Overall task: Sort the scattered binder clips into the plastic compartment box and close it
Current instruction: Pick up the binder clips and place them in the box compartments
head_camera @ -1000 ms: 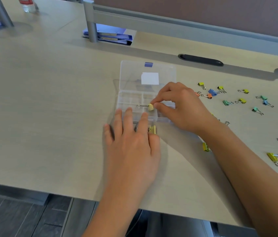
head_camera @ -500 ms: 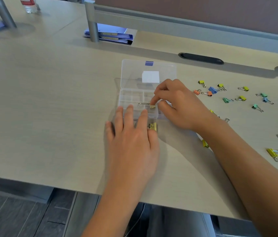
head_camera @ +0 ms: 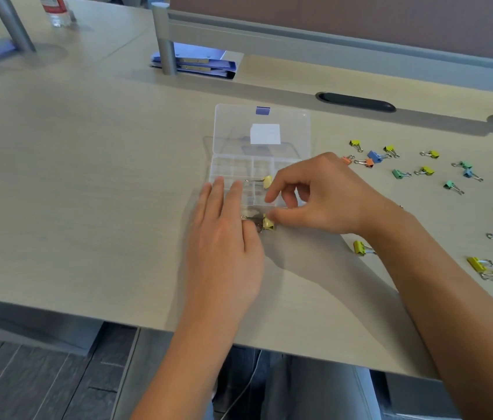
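By box front: yellow clip (head_camera: 268,222), silver arms.

left hand (head_camera: 224,237): bare, no ring, no watch, no glove; short nails.
left forearm (head_camera: 184,359): bare to the lower edge of the view, no sleeve showing.
right hand (head_camera: 324,198): bare, nothing worn on the fingers or the wrist; short nails.
right forearm (head_camera: 457,304): bare as far as the view reaches, no sleeve or cuff showing.
legs (head_camera: 299,389): grey trousers, seen below the table edge.
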`<action>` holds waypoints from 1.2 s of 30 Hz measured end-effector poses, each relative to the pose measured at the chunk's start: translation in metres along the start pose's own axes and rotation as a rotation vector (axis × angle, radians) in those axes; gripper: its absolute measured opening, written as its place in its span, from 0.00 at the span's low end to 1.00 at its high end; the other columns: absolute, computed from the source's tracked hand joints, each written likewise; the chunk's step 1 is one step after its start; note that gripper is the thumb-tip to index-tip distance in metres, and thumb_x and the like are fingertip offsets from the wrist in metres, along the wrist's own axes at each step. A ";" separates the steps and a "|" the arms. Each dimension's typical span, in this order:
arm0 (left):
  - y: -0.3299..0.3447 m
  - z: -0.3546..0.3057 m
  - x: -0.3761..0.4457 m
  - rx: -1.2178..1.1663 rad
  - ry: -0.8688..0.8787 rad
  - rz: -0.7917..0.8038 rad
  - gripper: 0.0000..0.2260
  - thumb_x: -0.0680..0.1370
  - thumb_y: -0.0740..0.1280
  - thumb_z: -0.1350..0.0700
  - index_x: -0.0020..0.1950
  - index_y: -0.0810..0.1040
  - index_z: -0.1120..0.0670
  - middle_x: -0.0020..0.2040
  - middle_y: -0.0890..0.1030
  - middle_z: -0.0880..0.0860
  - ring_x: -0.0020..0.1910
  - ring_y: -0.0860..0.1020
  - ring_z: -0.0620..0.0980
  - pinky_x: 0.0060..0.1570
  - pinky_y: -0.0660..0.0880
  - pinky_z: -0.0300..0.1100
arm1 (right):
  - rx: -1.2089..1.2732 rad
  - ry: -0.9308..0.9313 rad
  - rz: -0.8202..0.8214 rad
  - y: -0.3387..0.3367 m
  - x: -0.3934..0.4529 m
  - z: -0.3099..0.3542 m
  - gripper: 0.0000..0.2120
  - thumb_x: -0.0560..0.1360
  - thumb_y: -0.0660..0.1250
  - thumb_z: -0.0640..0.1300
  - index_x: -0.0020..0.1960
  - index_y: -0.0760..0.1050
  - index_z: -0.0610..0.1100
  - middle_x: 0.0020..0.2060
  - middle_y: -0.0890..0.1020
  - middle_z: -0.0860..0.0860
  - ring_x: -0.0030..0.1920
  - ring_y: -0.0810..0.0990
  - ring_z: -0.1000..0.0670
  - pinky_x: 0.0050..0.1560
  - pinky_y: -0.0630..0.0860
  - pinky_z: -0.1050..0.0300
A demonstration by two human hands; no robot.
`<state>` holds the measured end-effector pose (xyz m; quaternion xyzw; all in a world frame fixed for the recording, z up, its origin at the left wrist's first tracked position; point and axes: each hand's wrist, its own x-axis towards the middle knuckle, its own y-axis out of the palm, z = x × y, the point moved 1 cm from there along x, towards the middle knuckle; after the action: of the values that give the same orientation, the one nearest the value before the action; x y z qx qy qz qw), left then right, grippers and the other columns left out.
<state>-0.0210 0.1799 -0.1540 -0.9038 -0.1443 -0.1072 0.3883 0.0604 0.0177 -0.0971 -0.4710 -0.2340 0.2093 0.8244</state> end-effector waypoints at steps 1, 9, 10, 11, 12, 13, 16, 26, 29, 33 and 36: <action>0.000 0.000 0.000 -0.002 -0.001 -0.002 0.28 0.78 0.49 0.55 0.78 0.64 0.52 0.81 0.60 0.52 0.81 0.52 0.49 0.76 0.49 0.39 | -0.035 0.021 0.038 0.001 0.000 0.002 0.07 0.69 0.78 0.53 0.46 0.85 0.55 0.29 0.80 0.58 0.33 0.76 0.57 0.36 0.68 0.63; 0.002 0.001 0.001 0.019 -0.006 -0.022 0.29 0.77 0.46 0.52 0.78 0.65 0.53 0.80 0.62 0.52 0.80 0.54 0.49 0.76 0.50 0.40 | -0.070 0.103 0.099 -0.004 0.000 0.002 0.06 0.69 0.79 0.51 0.44 0.85 0.53 0.28 0.82 0.57 0.32 0.77 0.58 0.33 0.66 0.69; 0.001 0.000 0.001 0.021 -0.016 -0.014 0.29 0.77 0.47 0.52 0.78 0.64 0.54 0.80 0.61 0.51 0.80 0.53 0.48 0.76 0.49 0.38 | -0.026 0.111 0.088 -0.008 -0.001 0.001 0.05 0.69 0.79 0.50 0.43 0.85 0.53 0.28 0.82 0.56 0.30 0.77 0.58 0.33 0.67 0.70; 0.001 -0.001 0.000 0.027 -0.025 0.000 0.29 0.78 0.48 0.52 0.79 0.64 0.54 0.81 0.60 0.51 0.80 0.52 0.47 0.76 0.47 0.37 | 0.014 0.123 0.074 -0.013 -0.002 -0.001 0.05 0.69 0.79 0.49 0.43 0.85 0.52 0.28 0.82 0.55 0.29 0.76 0.58 0.33 0.67 0.70; 0.001 -0.002 0.000 0.036 -0.030 0.013 0.29 0.78 0.48 0.52 0.79 0.62 0.55 0.81 0.59 0.51 0.81 0.51 0.46 0.76 0.46 0.36 | 0.049 0.137 0.057 -0.018 -0.003 -0.004 0.05 0.69 0.80 0.48 0.43 0.85 0.52 0.28 0.82 0.54 0.28 0.75 0.58 0.33 0.67 0.69; 0.001 -0.002 -0.001 0.050 -0.028 0.025 0.29 0.78 0.48 0.52 0.80 0.61 0.56 0.81 0.58 0.51 0.81 0.50 0.47 0.77 0.45 0.37 | 0.082 0.156 0.034 -0.022 -0.003 -0.007 0.05 0.70 0.80 0.48 0.43 0.84 0.51 0.29 0.83 0.53 0.27 0.74 0.58 0.33 0.68 0.66; 0.003 -0.004 -0.001 0.107 -0.007 0.057 0.31 0.78 0.45 0.51 0.80 0.59 0.60 0.82 0.56 0.53 0.81 0.48 0.49 0.80 0.47 0.44 | 0.122 0.224 -0.055 -0.025 0.001 -0.017 0.05 0.72 0.78 0.49 0.44 0.84 0.51 0.30 0.83 0.51 0.28 0.74 0.57 0.36 0.71 0.60; 0.004 -0.002 0.000 0.153 -0.011 0.079 0.30 0.79 0.48 0.51 0.80 0.60 0.60 0.81 0.58 0.54 0.81 0.50 0.50 0.79 0.53 0.49 | -0.020 0.279 -0.150 0.007 0.040 -0.020 0.08 0.74 0.75 0.51 0.51 0.83 0.49 0.32 0.84 0.55 0.38 0.80 0.57 0.42 0.76 0.57; 0.003 -0.002 -0.001 0.158 -0.005 0.069 0.30 0.78 0.47 0.51 0.80 0.61 0.59 0.81 0.59 0.53 0.81 0.50 0.49 0.79 0.53 0.48 | -0.033 0.256 -0.117 0.011 0.047 -0.016 0.08 0.75 0.75 0.51 0.51 0.83 0.49 0.33 0.84 0.55 0.38 0.79 0.57 0.41 0.75 0.57; 0.003 -0.003 -0.001 0.153 -0.009 0.077 0.29 0.79 0.48 0.51 0.80 0.60 0.59 0.81 0.58 0.53 0.81 0.49 0.49 0.79 0.53 0.49 | -0.044 0.223 -0.100 0.010 0.045 -0.018 0.07 0.75 0.74 0.50 0.52 0.83 0.48 0.31 0.82 0.55 0.36 0.78 0.58 0.44 0.78 0.55; 0.003 -0.002 0.000 0.153 -0.014 0.072 0.29 0.79 0.48 0.51 0.80 0.60 0.59 0.81 0.59 0.53 0.81 0.50 0.49 0.79 0.54 0.50 | -0.032 0.212 -0.086 0.010 0.042 -0.019 0.07 0.76 0.74 0.49 0.51 0.84 0.48 0.30 0.83 0.53 0.35 0.79 0.56 0.45 0.80 0.53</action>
<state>-0.0201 0.1761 -0.1547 -0.8770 -0.1221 -0.0756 0.4586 0.1046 0.0330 -0.1062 -0.4932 -0.1687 0.1191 0.8450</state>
